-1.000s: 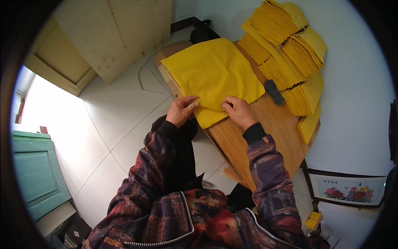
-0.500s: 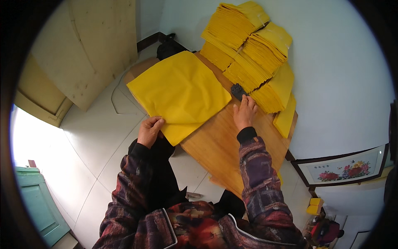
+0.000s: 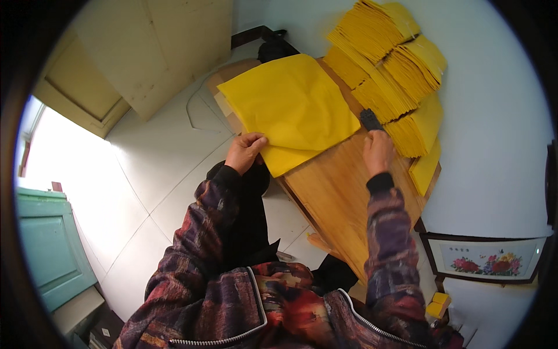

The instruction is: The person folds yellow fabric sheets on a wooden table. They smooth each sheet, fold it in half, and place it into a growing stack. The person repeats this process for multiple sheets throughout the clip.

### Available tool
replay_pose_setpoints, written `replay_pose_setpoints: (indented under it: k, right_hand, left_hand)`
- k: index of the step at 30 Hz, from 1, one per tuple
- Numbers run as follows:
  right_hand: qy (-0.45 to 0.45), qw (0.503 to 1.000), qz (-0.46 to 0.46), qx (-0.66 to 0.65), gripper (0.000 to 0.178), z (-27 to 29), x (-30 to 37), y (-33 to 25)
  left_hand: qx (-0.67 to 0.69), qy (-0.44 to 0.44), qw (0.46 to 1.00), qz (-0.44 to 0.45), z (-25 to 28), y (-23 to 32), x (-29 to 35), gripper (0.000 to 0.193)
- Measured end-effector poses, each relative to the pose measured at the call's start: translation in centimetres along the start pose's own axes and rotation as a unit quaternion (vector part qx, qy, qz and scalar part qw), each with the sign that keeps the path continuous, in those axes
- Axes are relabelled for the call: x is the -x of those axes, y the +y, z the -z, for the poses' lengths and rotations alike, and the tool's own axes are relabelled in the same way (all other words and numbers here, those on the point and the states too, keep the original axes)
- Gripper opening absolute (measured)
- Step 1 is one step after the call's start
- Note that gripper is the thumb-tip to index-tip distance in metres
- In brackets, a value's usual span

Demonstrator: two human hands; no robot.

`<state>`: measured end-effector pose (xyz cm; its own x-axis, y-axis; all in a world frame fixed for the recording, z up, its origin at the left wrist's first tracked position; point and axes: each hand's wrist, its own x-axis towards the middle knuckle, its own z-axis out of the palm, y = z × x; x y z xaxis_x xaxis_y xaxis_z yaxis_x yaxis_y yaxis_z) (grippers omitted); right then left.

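Left hand (image 3: pixel 243 153): the grip is pressed together, thumb against fingers, pinching the near-left edge of the yellow sheet (image 3: pixel 290 102). The sheet lies spread over the far-left end of the wooden surface (image 3: pixel 346 186), with its near flap folded and a corner projecting past the surface edge.

Right hand (image 3: pixel 379 153): the grip is at the near end of the dark grey object (image 3: pixel 370 120). The back of the hand hides the fingertips; whether they are closed on the object cannot be told.

Reference relation: the object extends directly forward of the right hand and slightly to its left. Its long axis runs from far left to near right, roughly in line with that forearm. It sits between the right corner of the sheet and the yellow stacks (image 3: pixel 388 87). The right hand is nearer; the left is well apart.
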<state>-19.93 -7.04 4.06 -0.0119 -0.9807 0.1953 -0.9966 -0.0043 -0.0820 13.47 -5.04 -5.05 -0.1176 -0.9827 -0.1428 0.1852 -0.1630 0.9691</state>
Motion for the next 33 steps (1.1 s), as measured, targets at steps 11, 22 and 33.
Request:
replay_pose_setpoints:
  k: [11,22,33]
  right_hand:
    - [-0.014,0.944,0.307,-0.119,0.021,-0.5,6.1,-12.5]
    - [-0.044,0.934,0.252,-0.251,0.006,-1.3,4.7,-11.7]
    - [-0.190,0.874,0.117,-0.431,0.010,-1.3,2.9,-11.1]
  left_hand:
    - [0.011,-0.009,1.000,0.003,0.0,-0.1,-0.2,0.024]
    - [0.003,-0.023,1.000,0.011,0.2,0.3,0.1,0.029]
    - [0.002,-0.016,1.000,0.020,0.3,1.0,0.2,0.038]
